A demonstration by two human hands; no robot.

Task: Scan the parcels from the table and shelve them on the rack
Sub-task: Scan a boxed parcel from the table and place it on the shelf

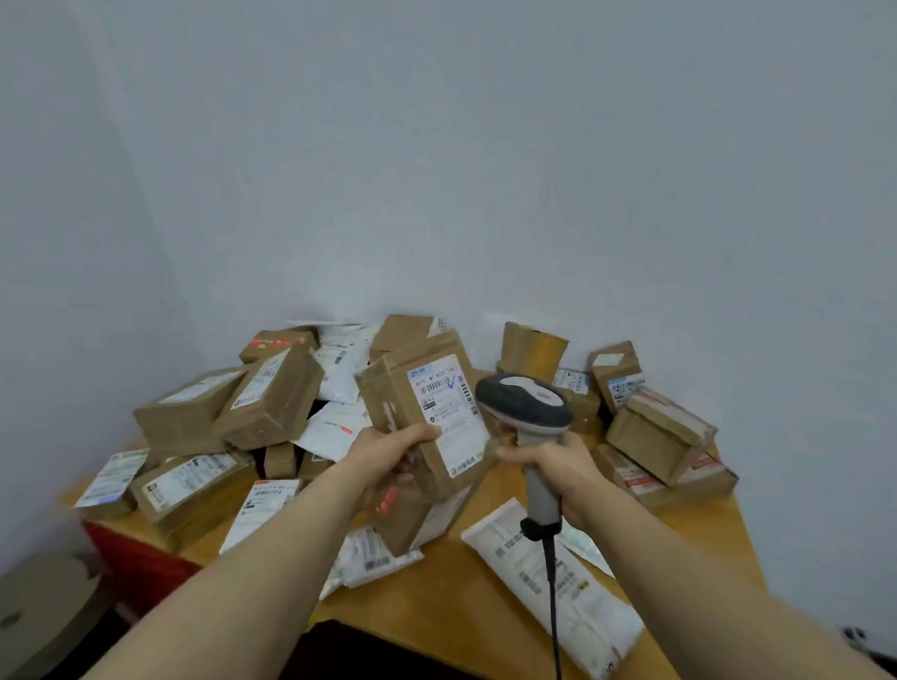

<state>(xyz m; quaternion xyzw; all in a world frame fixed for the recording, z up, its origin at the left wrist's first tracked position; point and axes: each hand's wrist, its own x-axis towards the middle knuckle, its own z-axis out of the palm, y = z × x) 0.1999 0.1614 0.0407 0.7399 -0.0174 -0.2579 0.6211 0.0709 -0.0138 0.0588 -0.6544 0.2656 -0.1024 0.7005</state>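
Note:
My left hand [387, 458] grips a brown cardboard parcel [422, 415] from below and holds it above the table, its white shipping label tilted up towards me. My right hand [559, 470] is wrapped round the handle of a grey barcode scanner [528, 405]. The scanner's dark head sits just right of the label, and its black cable hangs down over the table. Several more brown boxes [269, 399] and white mailer bags [554, 586] lie piled on the wooden table [455, 612]. No rack is in view.
The table stands in a corner of pale walls. A stack of boxes [658, 441] sits at the right rear. A red panel [133, 557] shows under the table's left edge, and a round cardboard piece [28, 609] lies on the floor at lower left.

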